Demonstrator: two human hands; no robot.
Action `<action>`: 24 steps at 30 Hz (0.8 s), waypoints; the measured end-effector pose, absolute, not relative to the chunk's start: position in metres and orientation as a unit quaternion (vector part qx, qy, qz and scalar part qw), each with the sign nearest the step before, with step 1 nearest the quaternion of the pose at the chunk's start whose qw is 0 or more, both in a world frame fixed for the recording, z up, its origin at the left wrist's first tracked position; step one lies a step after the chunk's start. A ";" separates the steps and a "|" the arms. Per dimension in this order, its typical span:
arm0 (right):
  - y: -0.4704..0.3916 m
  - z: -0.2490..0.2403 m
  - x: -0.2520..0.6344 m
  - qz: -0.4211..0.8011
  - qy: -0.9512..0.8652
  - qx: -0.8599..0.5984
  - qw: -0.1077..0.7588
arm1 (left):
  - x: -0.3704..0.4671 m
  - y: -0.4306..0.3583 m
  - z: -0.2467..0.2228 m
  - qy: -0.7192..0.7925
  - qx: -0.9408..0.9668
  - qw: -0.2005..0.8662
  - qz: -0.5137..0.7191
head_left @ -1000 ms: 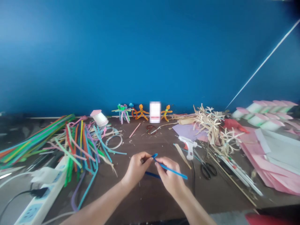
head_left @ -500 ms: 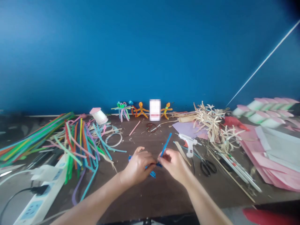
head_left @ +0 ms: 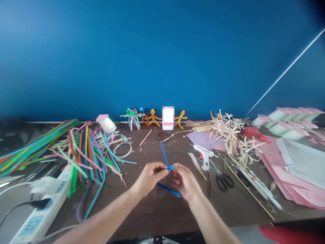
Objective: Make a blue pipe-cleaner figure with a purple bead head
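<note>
Between my two hands is a blue pipe cleaner [head_left: 165,156], twisted or bent into a small knot where my fingertips meet. My left hand [head_left: 152,177] pinches it from the left with thumb and forefinger. From the right, my right hand [head_left: 186,181] pinches the same knot, its other fingers curled. One thin blue end sticks up and away, blurred by motion. A further blue length hangs below, between the hands and above the dark table [head_left: 162,213]. How the lower part joins the knot is hidden behind my fingers.
Bundles of coloured pipe cleaners [head_left: 86,152] lie left, by a power strip [head_left: 40,211] and a tape ring [head_left: 123,150]. Rightward are a glue gun [head_left: 206,157], black-handled scissors [head_left: 224,182], pale curled strips [head_left: 228,132] and pink sheets [head_left: 286,176]. Orange figures [head_left: 153,118] stand by the wall.
My hands have come together, the left turning to pinch with its fingertips. The blue upright end has swung from the right hand to a leftward lean, and the lower blue part has swung right.
</note>
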State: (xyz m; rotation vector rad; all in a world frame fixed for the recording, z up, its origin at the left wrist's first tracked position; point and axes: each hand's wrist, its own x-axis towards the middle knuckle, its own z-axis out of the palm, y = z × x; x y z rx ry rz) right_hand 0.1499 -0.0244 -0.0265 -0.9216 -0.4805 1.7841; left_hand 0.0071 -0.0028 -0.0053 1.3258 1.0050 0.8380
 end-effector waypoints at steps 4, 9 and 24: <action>-0.020 -0.022 0.157 0.633 -0.324 -0.467 0.526 | 0.007 0.010 -0.011 0.414 0.372 0.763 0.330; -0.013 -0.016 0.168 0.440 -0.541 -0.514 0.499 | 0.003 0.018 -0.009 0.364 0.289 0.839 0.283; -0.012 -0.020 0.174 0.486 -0.454 -0.552 0.503 | -0.004 0.017 -0.009 0.427 0.491 0.669 0.360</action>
